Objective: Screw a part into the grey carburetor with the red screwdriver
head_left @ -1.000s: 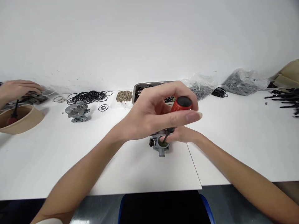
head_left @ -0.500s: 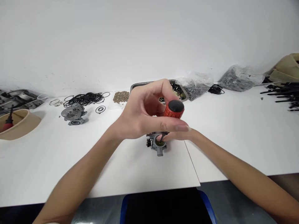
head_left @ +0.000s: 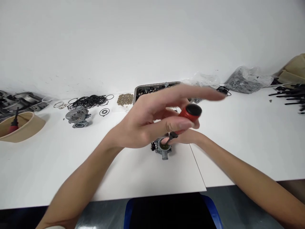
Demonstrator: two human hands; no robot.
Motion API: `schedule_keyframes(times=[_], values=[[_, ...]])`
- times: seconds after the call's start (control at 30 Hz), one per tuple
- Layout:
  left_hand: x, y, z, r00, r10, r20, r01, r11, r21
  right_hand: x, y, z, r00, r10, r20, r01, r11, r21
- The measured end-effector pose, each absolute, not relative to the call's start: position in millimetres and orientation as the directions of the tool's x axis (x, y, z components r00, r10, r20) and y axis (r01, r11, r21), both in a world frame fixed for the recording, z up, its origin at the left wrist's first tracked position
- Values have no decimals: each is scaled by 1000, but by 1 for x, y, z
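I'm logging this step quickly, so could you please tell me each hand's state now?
Left hand: grip closed on the red-handled screwdriver.
Right hand: steadies the carburetor; grip hidden.

Small grey cast-metal carburetor [head_left: 163, 148] just below the middle of the frame, standing on the white table near the seam between two tabletops; round bore facing up and toward the camera, showing a brass-green inside; black knob on its left side, a stub pointing down at its lower end; upper and right parts hidden behind the hands. Screwdriver [head_left: 185, 118] directly above it, slightly right of centre: red handle with a black domed cap, tilted so the cap leans up and to the right, thin dark shaft running down and left, tip set into the bore of the carburetor.
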State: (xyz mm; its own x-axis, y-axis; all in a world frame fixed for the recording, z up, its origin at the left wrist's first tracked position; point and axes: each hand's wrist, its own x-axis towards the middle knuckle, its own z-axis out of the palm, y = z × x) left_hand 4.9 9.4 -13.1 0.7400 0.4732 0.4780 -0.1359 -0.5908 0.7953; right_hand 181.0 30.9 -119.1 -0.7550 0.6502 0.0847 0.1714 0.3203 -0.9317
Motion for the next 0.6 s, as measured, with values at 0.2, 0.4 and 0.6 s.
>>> schedule_keyframes(times=[0.2,0.4,0.6], values=[[0,9,-6,671,524,525,-78,-653,753,183,32,-123,-772,633,58,147,266,-953],[8,17,-14,513,534,672,-144,-718,680,183,35,-128,-782,620,62,130,260,-957],[8,29,-24,552,559,619,-169,-652,739,181,34,-129,-786,616,55,124,244,-962]])
